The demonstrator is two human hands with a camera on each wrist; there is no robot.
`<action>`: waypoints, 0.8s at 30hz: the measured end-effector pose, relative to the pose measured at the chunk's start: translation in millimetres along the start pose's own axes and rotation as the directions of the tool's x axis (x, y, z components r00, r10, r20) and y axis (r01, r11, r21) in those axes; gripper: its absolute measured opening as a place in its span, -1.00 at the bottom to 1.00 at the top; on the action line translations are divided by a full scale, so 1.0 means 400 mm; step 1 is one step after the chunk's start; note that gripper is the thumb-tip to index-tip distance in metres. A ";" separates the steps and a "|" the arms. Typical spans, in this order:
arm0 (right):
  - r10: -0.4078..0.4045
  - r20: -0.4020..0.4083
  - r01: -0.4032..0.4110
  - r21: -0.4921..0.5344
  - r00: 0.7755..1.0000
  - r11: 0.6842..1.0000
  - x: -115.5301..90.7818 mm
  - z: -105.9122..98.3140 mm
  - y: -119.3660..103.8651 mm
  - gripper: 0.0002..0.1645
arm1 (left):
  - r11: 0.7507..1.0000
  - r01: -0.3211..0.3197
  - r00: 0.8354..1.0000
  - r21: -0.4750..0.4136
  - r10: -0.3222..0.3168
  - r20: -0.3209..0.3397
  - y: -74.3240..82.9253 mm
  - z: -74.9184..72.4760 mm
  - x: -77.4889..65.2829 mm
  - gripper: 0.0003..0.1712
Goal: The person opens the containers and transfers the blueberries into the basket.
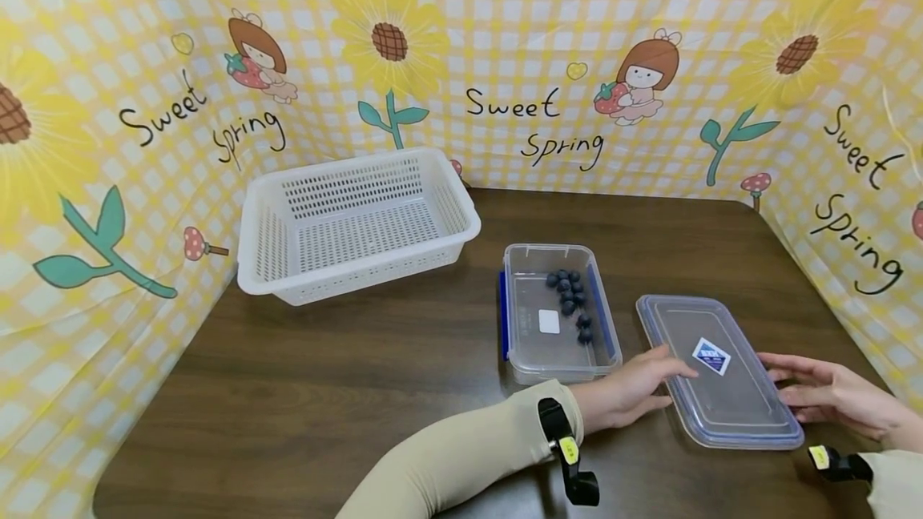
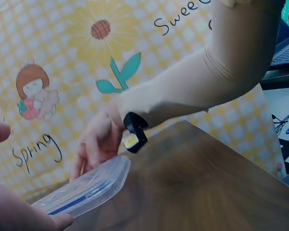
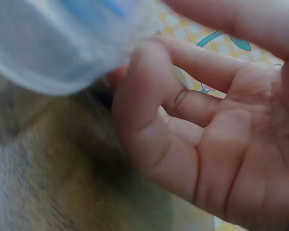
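Observation:
A low clear plastic container (image 1: 728,403) with a bluish rim and a diamond-shaped label on its lid lies between my two hands. My left hand (image 1: 630,391) is at its left edge, index finger reaching over the lid and thumb by the side. In the left wrist view, finger and thumb are spread wide. My right hand (image 1: 840,399) holds the container's right side with bent fingers; the right wrist view shows curled fingers (image 3: 144,91) at its blurred corner. Left of the hands stands a clear box (image 1: 530,355) with blue clips and several blueberries (image 1: 568,295).
A white perforated basket (image 1: 360,283) stands at the back left of the dark wooden table (image 1: 324,391). Yellow checked cloth (image 1: 519,38) with printed flowers hangs around the back and sides. A black wrist mount (image 1: 566,455) sticks out from the left sleeve.

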State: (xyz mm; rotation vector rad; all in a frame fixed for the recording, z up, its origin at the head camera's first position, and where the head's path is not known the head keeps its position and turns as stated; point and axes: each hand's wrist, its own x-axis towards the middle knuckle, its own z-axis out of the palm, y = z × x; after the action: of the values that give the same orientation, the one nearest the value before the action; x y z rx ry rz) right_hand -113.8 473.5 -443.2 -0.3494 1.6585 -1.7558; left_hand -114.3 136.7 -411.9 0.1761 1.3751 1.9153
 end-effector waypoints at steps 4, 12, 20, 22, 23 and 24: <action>0.044 0.004 -0.044 0.022 0.999 0.999 0.000 0.010 -0.009 -0.31 | 1.000 0.017 0.999 -0.014 -0.018 -0.042 -0.022 -0.008 0.001 -0.14; 0.177 -0.094 -0.176 0.015 0.980 0.984 -0.002 0.024 -0.042 -0.40 | 1.000 0.012 0.998 -0.003 -0.013 -0.063 -0.022 -0.023 -0.009 -0.09; 0.170 -0.070 -0.172 -0.012 0.983 0.985 0.005 0.031 -0.066 -0.39 | 0.998 0.059 0.998 -0.004 -0.059 -0.037 -0.016 -0.029 -0.030 -0.13; 0.170 -0.099 -0.175 -0.047 0.980 0.983 0.008 0.033 -0.075 -0.39 | 0.998 0.068 0.998 -0.014 -0.068 -0.013 -0.011 -0.027 -0.040 -0.14; 0.164 -0.131 -0.174 -0.072 0.978 0.982 0.012 0.035 -0.080 -0.40 | 0.997 0.071 0.997 -0.017 -0.071 0.003 -0.006 -0.026 -0.045 -0.14; 0.144 -0.156 -0.160 -0.094 0.977 0.983 0.016 0.038 -0.085 -0.40 | 0.997 0.070 0.997 -0.016 -0.070 0.019 -0.001 -0.025 -0.053 -0.14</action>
State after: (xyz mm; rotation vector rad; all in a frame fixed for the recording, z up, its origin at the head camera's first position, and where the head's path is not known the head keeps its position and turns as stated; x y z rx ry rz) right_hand -118.9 455.9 -410.0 -0.1367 1.8378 -1.6170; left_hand -104.4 115.7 -409.8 0.1355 1.3355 1.8620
